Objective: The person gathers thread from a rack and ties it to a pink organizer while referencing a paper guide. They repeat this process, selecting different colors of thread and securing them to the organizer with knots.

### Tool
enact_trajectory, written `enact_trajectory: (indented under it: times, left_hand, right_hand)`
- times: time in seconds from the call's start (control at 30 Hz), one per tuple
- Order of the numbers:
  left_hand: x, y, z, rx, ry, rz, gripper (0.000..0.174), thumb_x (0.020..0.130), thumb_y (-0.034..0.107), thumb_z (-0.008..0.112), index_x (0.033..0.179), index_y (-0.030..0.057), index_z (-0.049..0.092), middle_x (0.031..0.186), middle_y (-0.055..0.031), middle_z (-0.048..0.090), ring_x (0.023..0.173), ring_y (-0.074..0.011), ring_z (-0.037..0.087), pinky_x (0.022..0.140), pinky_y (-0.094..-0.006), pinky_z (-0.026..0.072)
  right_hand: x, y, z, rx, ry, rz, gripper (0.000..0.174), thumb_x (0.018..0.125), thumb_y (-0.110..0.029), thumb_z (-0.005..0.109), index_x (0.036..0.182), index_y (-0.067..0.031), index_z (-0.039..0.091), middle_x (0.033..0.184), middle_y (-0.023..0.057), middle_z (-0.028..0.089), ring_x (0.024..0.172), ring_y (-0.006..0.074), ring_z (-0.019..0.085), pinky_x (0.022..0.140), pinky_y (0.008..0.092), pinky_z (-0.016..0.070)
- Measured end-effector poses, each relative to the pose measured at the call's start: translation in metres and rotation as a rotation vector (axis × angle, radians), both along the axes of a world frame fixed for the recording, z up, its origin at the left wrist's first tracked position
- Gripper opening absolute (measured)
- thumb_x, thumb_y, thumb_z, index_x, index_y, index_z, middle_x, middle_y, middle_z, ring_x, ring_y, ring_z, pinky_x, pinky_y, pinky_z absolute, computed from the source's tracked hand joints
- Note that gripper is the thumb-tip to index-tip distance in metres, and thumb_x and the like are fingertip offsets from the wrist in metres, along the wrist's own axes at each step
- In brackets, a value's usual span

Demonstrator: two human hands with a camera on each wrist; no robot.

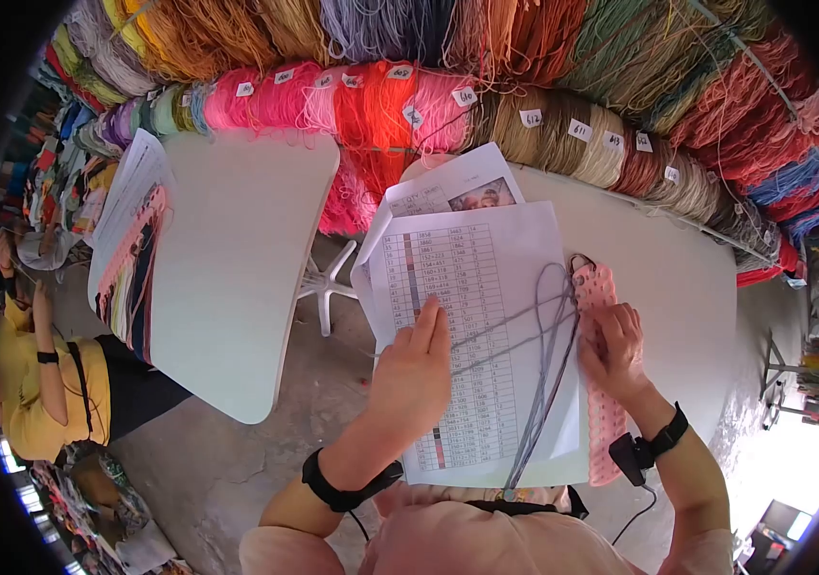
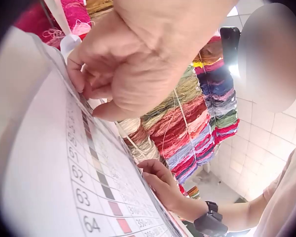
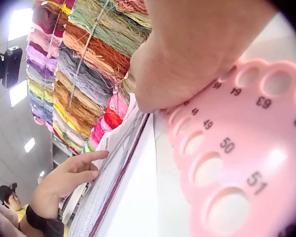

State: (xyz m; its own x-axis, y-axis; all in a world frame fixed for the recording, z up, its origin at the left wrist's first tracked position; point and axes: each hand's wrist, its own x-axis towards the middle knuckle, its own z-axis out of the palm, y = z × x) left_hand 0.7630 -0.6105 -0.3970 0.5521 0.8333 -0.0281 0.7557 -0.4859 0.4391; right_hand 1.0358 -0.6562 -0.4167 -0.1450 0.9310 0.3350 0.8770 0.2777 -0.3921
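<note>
My left hand (image 1: 414, 359) lies over a printed number chart (image 1: 486, 422), two fingers extended onto its rows. Grey thread (image 1: 505, 329) runs straight from under this hand, which grips it, to a pink thread organizer (image 1: 606, 436) with numbered holes along its scalloped edges. At the organizer's left edge my right hand (image 1: 614, 350) pinches the thread with curled fingers; its fingertips are hidden in the right wrist view. Grey strands loop above the paper, and a dark reddish strand (image 3: 119, 183) hangs down beside them past the table's near edge.
More sheets with a small picture (image 1: 484, 196) lie under the chart on the white table (image 1: 682, 287). Hanks of coloured yarn (image 1: 371, 101) with number tags hang behind. On a second table (image 1: 227, 259) lies another threaded organizer (image 1: 136, 268). A person in yellow (image 1: 64, 383) is at the left.
</note>
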Motion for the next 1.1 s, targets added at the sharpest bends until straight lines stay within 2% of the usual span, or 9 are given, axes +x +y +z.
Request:
enact_trajectory:
  times: [0.57, 0.63, 0.73, 0.77, 0.87, 0.9, 1.0, 1.03, 1.1]
  left_hand:
    - [0.007, 0.000, -0.005, -0.004, 0.084, 0.001, 0.049, 0.072, 0.007, 0.051, 0.115, -0.0118, 0.038, 0.123, -0.0249, 0.036, 0.091, -0.0336, 0.052, 0.076, -0.0383, 0.0458]
    - [0.003, 0.001, -0.008, 0.077, -0.006, -0.042, 0.047, 0.071, 0.006, 0.049, 0.114, -0.0112, 0.039, 0.122, -0.0281, 0.036, 0.083, -0.0334, 0.055, 0.070, -0.0393, 0.0479]
    - [-0.007, 0.019, 0.015, -0.148, 0.110, -0.193, 0.045, 0.076, 0.015, 0.047, 0.113, -0.0085, 0.038, 0.122, -0.0272, 0.035, 0.082, -0.0369, 0.056, 0.072, -0.0423, 0.0470]
    - [-0.012, 0.036, 0.020, -0.137, 0.147, -0.291, 0.043, 0.080, 0.024, 0.051, 0.115, -0.0011, 0.043, 0.114, -0.0203, 0.045, 0.084, -0.0326, 0.057, 0.071, -0.0385, 0.0472]
    - [-0.007, 0.097, 0.070, -0.103, -0.005, -0.326, 0.028, 0.078, 0.024, 0.055, 0.100, 0.0064, 0.054, 0.091, -0.0146, 0.057, 0.075, -0.0269, 0.059, 0.063, -0.0359, 0.0460]
    - [-0.001, 0.110, 0.098, -0.110, -0.228, -0.211, 0.015, 0.078, 0.021, 0.057, 0.082, 0.0063, 0.056, 0.068, -0.0121, 0.056, 0.064, -0.0241, 0.056, 0.057, -0.0325, 0.0430]
    - [0.018, 0.162, 0.172, 0.047, -0.560, -0.208, 0.014, 0.081, 0.015, 0.057, 0.080, 0.0016, 0.057, 0.065, -0.0035, 0.056, 0.060, -0.0074, 0.051, 0.053, -0.0263, 0.0413]
    - [0.021, 0.176, 0.194, 0.105, -0.571, -0.140, 0.009, 0.078, 0.012, 0.057, 0.082, 0.0031, 0.059, 0.067, -0.0067, 0.058, 0.062, -0.0146, 0.055, 0.060, -0.0271, 0.0446]
    - [0.025, 0.206, 0.225, 0.246, -0.648, -0.029, 0.006, 0.077, 0.008, 0.056, 0.078, 0.0031, 0.059, 0.065, -0.0072, 0.059, 0.058, -0.0138, 0.058, 0.054, -0.0262, 0.0444]
  right_hand:
    - [0.001, -0.003, 0.000, 0.023, -0.003, -0.070, 0.028, 0.062, -0.009, 0.056, 0.090, -0.0031, 0.052, 0.081, 0.0105, 0.051, 0.073, 0.0290, 0.047, 0.067, 0.0386, 0.0370]
    - [0.005, -0.006, -0.004, 0.022, 0.031, -0.043, 0.029, 0.062, -0.008, 0.057, 0.090, -0.0033, 0.052, 0.083, 0.0112, 0.052, 0.076, 0.0306, 0.049, 0.069, 0.0401, 0.0375]
    - [0.013, -0.011, -0.021, 0.043, 0.029, -0.018, 0.036, 0.061, -0.011, 0.059, 0.096, -0.0082, 0.053, 0.088, 0.0104, 0.055, 0.079, 0.0309, 0.051, 0.070, 0.0444, 0.0379]
    - [0.014, -0.010, -0.020, 0.061, 0.035, 0.009, 0.036, 0.061, -0.013, 0.060, 0.097, -0.0083, 0.053, 0.087, 0.0098, 0.055, 0.079, 0.0306, 0.051, 0.069, 0.0441, 0.0381]
    - [0.009, -0.010, 0.005, 0.139, 0.028, -0.022, 0.024, 0.063, -0.012, 0.060, 0.087, -0.0055, 0.057, 0.079, 0.0119, 0.056, 0.072, 0.0307, 0.052, 0.063, 0.0415, 0.0399]
    - [0.008, -0.012, 0.003, 0.152, 0.051, -0.024, 0.023, 0.067, -0.013, 0.058, 0.088, -0.0033, 0.056, 0.081, 0.0147, 0.055, 0.075, 0.0333, 0.051, 0.065, 0.0441, 0.0396]
    - [0.004, -0.016, 0.011, 0.131, 0.102, -0.012, 0.025, 0.070, -0.011, 0.054, 0.093, -0.0018, 0.053, 0.087, 0.0181, 0.053, 0.079, 0.0367, 0.048, 0.070, 0.0472, 0.0383]
    - [0.003, -0.015, 0.013, 0.113, 0.114, -0.002, 0.026, 0.069, -0.010, 0.054, 0.094, -0.0023, 0.052, 0.089, 0.0183, 0.053, 0.080, 0.0371, 0.048, 0.071, 0.0475, 0.0377]
    - [0.002, -0.015, 0.012, 0.135, 0.115, -0.012, 0.025, 0.069, -0.010, 0.054, 0.093, -0.0023, 0.053, 0.087, 0.0180, 0.053, 0.079, 0.0365, 0.048, 0.071, 0.0469, 0.0379]
